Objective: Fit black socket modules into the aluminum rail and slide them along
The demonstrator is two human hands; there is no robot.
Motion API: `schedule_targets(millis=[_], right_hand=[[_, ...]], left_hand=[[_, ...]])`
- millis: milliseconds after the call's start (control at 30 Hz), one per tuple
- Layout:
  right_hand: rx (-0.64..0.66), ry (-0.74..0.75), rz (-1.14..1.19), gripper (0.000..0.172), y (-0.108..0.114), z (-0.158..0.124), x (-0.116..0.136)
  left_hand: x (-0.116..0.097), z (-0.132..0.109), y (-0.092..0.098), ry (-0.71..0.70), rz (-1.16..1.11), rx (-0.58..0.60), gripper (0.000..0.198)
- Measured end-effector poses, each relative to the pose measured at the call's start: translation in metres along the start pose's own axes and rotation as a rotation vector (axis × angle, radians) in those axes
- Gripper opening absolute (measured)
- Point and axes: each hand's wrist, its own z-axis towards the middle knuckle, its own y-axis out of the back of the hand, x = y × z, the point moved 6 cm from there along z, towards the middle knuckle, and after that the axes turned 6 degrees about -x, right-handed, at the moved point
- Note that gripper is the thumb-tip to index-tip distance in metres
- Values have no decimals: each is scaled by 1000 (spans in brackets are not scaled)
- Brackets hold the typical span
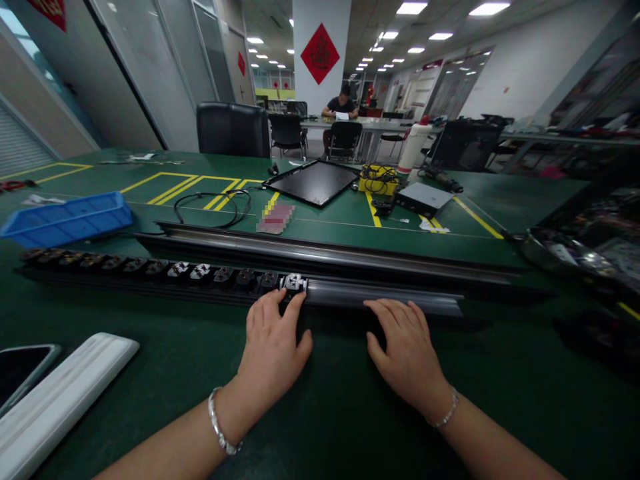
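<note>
A long black metal channel (380, 297) lies across the table in front of me, with a row of small socket modules (223, 274) seated along its left half. My left hand (274, 340) has its fingertips at the lighter, rightmost socket module (293, 282), fingers apart and thumb free. My right hand (404, 339) rests its fingertips along the near edge of the bare right part of the channel, fingers spread, nothing in them. Just behind lies a second black channel (320, 255), with no modules visible in it.
A blue plastic bin (70, 219) stands at the left, near a black cable (215, 207). Farther back lie a black panel (317, 181), a yellow box (379, 180) with wires and a grey box (424, 199). A white bar (65, 400) is at lower left. Another person (341, 107) sits far off.
</note>
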Motion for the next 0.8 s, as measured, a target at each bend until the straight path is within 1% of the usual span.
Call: schedule_targets(millis=[267, 400, 800], right_hand=[[-17, 9, -7, 40, 1, 0, 0], [-14, 15, -12, 40, 1, 0, 0], [-13, 30, -14, 41, 1, 0, -1]], left_hand=[[2, 1, 0, -26, 11, -7, 49], [1, 1, 2, -38, 7, 8, 50], [3, 2, 2, -2, -26, 15, 49]])
